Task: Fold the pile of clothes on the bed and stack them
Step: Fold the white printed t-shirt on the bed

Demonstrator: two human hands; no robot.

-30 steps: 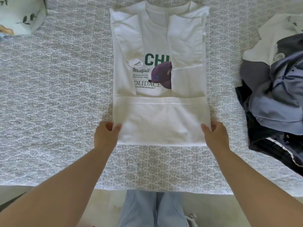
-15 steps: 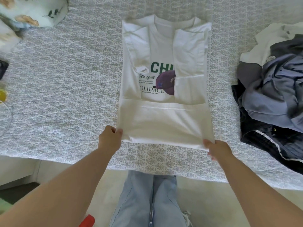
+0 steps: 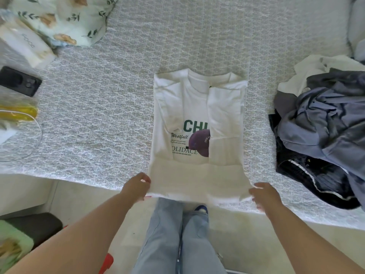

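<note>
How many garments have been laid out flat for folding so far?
1: the white T-shirt at the middle of the bed, its near edge held by the left hand and right hand. The rest sit in the clothes pile at right, which may hide more.

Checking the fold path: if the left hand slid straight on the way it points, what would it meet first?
The left hand points up the bed along the white T-shirt, whose near corner it grips. It would likely run along that shirt's left edge first; depth is unclear.
</note>
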